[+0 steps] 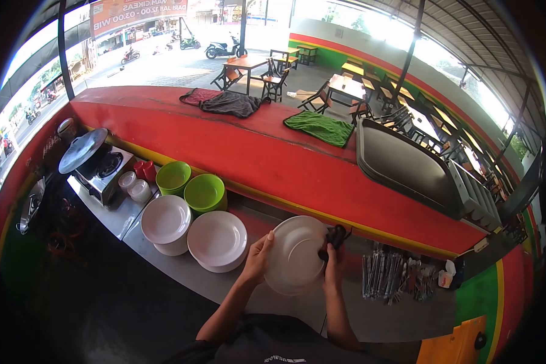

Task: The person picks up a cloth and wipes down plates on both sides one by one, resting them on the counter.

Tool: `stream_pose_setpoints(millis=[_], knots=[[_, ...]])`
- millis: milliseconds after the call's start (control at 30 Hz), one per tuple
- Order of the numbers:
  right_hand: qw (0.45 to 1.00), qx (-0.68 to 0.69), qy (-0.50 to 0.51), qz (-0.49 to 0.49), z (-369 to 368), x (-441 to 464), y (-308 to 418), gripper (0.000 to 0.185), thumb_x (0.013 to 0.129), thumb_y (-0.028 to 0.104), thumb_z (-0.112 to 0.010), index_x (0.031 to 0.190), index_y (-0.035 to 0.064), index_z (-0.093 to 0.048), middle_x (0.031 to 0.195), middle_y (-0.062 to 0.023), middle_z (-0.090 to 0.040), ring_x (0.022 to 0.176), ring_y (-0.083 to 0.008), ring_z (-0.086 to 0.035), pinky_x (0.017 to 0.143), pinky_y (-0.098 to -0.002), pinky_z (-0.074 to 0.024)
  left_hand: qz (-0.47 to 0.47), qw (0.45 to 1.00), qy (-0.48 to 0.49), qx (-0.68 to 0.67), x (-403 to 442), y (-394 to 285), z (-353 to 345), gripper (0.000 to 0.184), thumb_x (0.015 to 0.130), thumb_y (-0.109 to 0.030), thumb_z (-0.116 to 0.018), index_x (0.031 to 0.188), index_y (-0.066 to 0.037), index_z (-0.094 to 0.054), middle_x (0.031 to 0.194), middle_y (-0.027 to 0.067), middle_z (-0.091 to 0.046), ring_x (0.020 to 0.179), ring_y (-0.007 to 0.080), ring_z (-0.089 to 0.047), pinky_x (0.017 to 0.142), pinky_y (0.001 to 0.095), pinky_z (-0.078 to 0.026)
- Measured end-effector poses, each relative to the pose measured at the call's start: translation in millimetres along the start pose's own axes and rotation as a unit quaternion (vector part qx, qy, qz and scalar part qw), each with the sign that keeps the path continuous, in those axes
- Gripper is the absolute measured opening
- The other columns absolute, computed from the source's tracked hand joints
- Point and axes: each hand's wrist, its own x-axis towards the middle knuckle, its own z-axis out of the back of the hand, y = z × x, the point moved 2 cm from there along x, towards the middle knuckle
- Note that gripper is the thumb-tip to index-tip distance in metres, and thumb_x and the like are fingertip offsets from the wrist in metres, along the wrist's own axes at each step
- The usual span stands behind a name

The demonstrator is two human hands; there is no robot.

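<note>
A white plate (296, 258) is held up over the steel counter (273, 303), a round ring showing on the side facing me. My left hand (259, 259) grips its left edge, fingers closed on the rim. At the opposite edge, my right hand (333, 265) is closed around a dark cloth (336, 235) that touches the plate's rim. Left of my hands stand two stacks of white plates, a nearer stack (217, 240) and another stack (165, 221). Behind them sit green bowls (204, 193) in two stacks.
Wrapped cutlery (382, 276) and loose spoons and forks lie on the counter's right. A red ledge (255, 148) runs behind, bearing a green cloth (321, 127), dark cloths (230, 103) and black trays (406, 167). A stove (103, 176) with a lidded pot stands far left, near cups (140, 191).
</note>
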Motion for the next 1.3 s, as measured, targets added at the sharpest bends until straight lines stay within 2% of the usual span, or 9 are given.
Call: stream_pose_setpoints(millis=[233, 267, 400, 533, 833, 933, 1033, 1167, 1300], knots=[[0.980, -0.148, 0.067, 0.116, -28, -18, 10, 0.063, 0.091, 0.020, -0.072, 0.144, -0.0024, -0.047, 0.140, -0.0163, -0.055, 0.133, -0.0270, -0.050, 0.113, -0.0394, -0.0356, -0.022, 0.997, 0.016, 0.077, -8, -2, -16, 0.042, 0.110, -0.036, -0.047, 0.120, 0.000, -0.066, 0.096, -0.0017, -0.066, 0.086, 0.0031, -0.057, 0.073, 0.0211, -0.049], [0.972, -0.161, 0.094, 0.144, -35, -23, 14, 0.067, 0.089, 0.019, -0.073, 0.146, -0.0021, -0.045, 0.147, -0.0185, -0.050, 0.143, -0.0320, -0.041, 0.119, -0.0436, -0.0273, -0.031, 0.995, 0.014, 0.093, -10, 2, -18, 0.041, 0.110, -0.035, -0.047, 0.120, 0.000, -0.066, 0.096, -0.0024, -0.065, 0.085, 0.0027, -0.056, 0.073, 0.0208, -0.048], [0.922, -0.245, 0.132, 0.270, -52, -42, 18, 0.075, 0.084, 0.019, -0.077, 0.148, -0.0010, -0.044, 0.154, -0.0207, -0.043, 0.151, -0.0400, -0.027, 0.122, -0.0496, -0.0224, -0.077, 0.987, -0.009, 0.144, -12, 11, -17, 0.039, 0.110, -0.032, -0.047, 0.117, 0.001, -0.067, 0.090, -0.0041, -0.063, 0.080, 0.0026, -0.053, 0.070, 0.0203, -0.046], [0.894, -0.266, 0.173, 0.316, -59, -58, 17, 0.079, 0.078, 0.021, -0.082, 0.145, -0.0012, -0.047, 0.154, -0.0221, -0.043, 0.148, -0.0432, -0.033, 0.119, -0.0531, -0.0287, -0.099, 0.987, -0.082, 0.098, -17, 6, -24, 0.039, 0.110, -0.032, -0.048, 0.114, 0.001, -0.068, 0.088, -0.0023, -0.065, 0.079, 0.0031, -0.055, 0.070, 0.0204, -0.048], [0.855, -0.281, 0.186, 0.395, -43, -75, -5, 0.083, 0.078, 0.026, -0.084, 0.146, -0.0012, -0.045, 0.153, -0.0243, -0.044, 0.145, -0.0453, -0.036, 0.118, -0.0542, -0.0297, -0.101, 0.984, -0.145, 0.020, -8, 4, -4, 0.042, 0.110, -0.036, -0.046, 0.118, 0.000, -0.066, 0.101, 0.0046, -0.069, 0.088, 0.0078, -0.061, 0.076, 0.0243, -0.052], [0.886, -0.243, 0.132, 0.371, -31, -68, -22, 0.079, 0.081, 0.023, -0.080, 0.147, -0.0013, -0.043, 0.152, -0.0226, -0.046, 0.146, -0.0399, -0.036, 0.120, -0.0496, -0.0278, -0.095, 0.986, -0.134, -0.020, -5, 7, -1, 0.042, 0.110, -0.036, -0.047, 0.117, 0.000, -0.066, 0.100, 0.0033, -0.068, 0.088, 0.0070, -0.060, 0.076, 0.0237, -0.051], [0.967, 0.001, 0.114, 0.228, -31, -58, -34, 0.071, 0.087, 0.018, -0.074, 0.148, -0.0014, -0.042, 0.151, -0.0196, -0.047, 0.146, -0.0315, -0.037, 0.120, -0.0431, -0.0274, -0.083, 0.987, -0.134, -0.026, -2, 7, -2, 0.043, 0.109, -0.037, -0.047, 0.118, 0.000, -0.066, 0.100, 0.0037, -0.068, 0.088, 0.0077, -0.061, 0.076, 0.0242, -0.051], [0.994, -0.031, 0.076, 0.070, -15, -26, -53, 0.057, 0.092, 0.017, -0.069, 0.142, -0.0019, -0.048, 0.141, -0.0152, -0.056, 0.134, -0.0228, -0.050, 0.112, -0.0362, -0.0369, -0.041, 0.993, -0.106, 0.009, -1, 10, 2, 0.047, 0.110, -0.037, -0.044, 0.129, 0.002, -0.060, 0.113, 0.0121, -0.069, 0.096, 0.0159, -0.068, 0.085, 0.0305, -0.058], [0.994, -0.088, 0.057, -0.005, -32, -6, -14, 0.045, 0.094, 0.019, -0.068, 0.133, -0.0012, -0.058, 0.129, -0.0113, -0.065, 0.121, -0.0198, -0.060, 0.105, -0.0337, -0.0435, -0.033, 0.995, -0.088, 0.040, -3, 19, -2, 0.046, 0.109, -0.037, -0.045, 0.126, 0.003, -0.062, 0.111, 0.0107, -0.070, 0.094, 0.0139, -0.067, 0.082, 0.0287, -0.057]])
